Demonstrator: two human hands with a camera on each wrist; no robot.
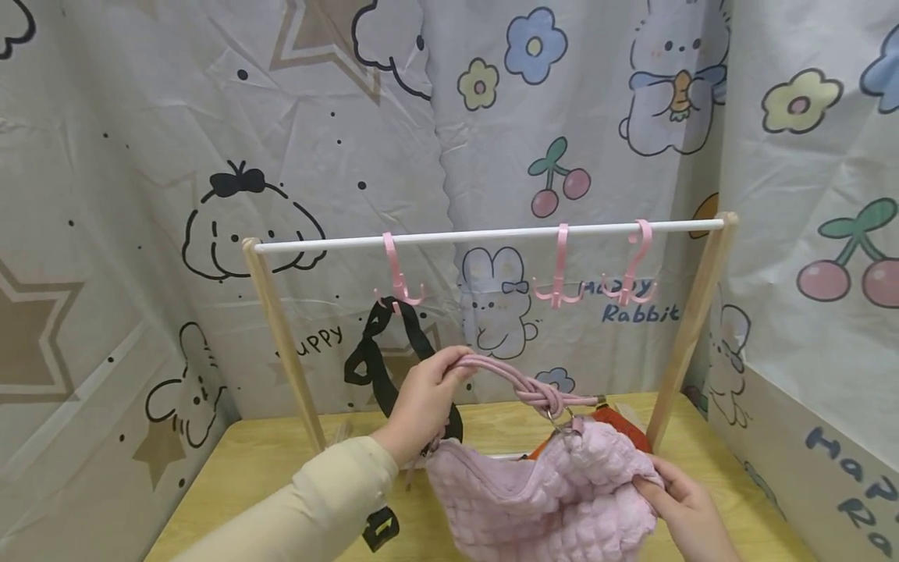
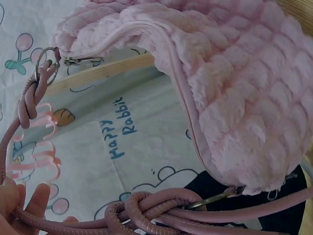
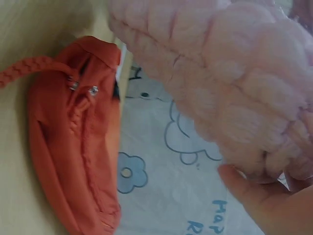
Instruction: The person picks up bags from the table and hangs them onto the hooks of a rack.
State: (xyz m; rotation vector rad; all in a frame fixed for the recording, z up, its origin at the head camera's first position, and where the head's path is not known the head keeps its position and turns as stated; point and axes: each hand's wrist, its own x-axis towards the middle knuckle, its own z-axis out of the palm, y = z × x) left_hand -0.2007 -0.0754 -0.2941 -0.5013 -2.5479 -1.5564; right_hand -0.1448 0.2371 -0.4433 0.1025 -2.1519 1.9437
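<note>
A puffy, quilted pink handbag hangs between my two hands above the table. With my left hand I grip its knotted pink handle, which is raised in a loop over the bag. My right hand pinches the bag's right end, with the thumb seen against the fabric in the right wrist view. The zip edge curves along the bag's top in the left wrist view. Behind my left hand, a black strap hangs from the left pink hook.
A white rail on wooden legs carries two more pink hooks, the middle hook and right hook. An orange-red bag lies on the wooden table behind the pink one. A black piece shows below my left sleeve.
</note>
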